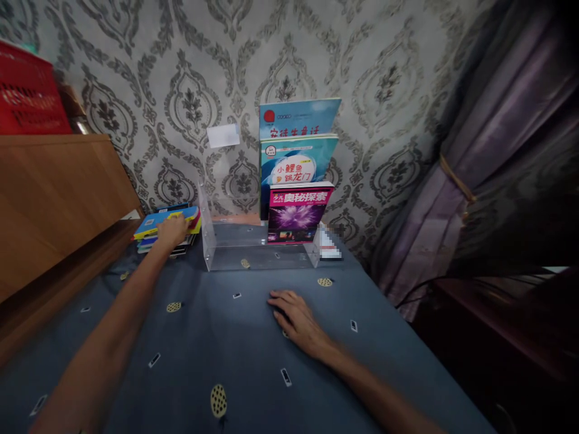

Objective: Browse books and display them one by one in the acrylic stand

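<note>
My left hand point(172, 231) reaches to a stack of books at the far left, its fingers curled over the top book point(151, 224), which has a blue and yellow cover. Other books point(147, 244) lie under that one. Palm down on the blue patterned cloth, my right hand point(296, 319) rests with fingers stretched and holds nothing. Between and beyond the hands stands a clear acrylic rack point(262, 257). On its right side three books stand upright in steps: a magenta and purple book point(298, 217) in front, a teal book point(301, 158) behind, and a light blue book point(301, 114) at the back.
A wooden cabinet point(58, 199) stands along the left, with a red basket point(31, 90) on top. Patterned wallpaper point(190, 102) closes off the back, and a tied purple curtain point(434, 241) hangs at the right. A pixelated item point(330, 244) lies beside the rack's right end.
</note>
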Available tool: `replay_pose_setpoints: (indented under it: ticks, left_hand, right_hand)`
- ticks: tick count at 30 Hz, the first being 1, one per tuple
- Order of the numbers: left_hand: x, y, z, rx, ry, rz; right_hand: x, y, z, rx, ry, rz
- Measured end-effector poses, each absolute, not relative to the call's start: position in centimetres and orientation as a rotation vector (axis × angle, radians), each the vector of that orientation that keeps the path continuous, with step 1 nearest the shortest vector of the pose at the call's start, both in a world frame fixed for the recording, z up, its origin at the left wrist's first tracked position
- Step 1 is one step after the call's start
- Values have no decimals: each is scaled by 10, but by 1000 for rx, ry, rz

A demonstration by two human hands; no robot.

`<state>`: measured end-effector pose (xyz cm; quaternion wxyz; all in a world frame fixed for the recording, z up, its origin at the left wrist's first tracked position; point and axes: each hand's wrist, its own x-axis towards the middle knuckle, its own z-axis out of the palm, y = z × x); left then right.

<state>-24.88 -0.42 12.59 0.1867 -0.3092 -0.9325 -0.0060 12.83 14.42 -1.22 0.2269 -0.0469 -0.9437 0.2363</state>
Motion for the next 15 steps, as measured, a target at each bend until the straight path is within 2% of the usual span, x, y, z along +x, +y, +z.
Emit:
replay_pose_setpoints:
  ticks: [7, 15]
  left_hand:
    - [-255, -57, 131, -1101, -2499, -41]
    - [-225, -117, 98, -1205, -2409, -121]
  right_hand:
    - [127, 143, -9, -138, -2614, 689]
    - [126, 144, -12, -117, -2630, 661]
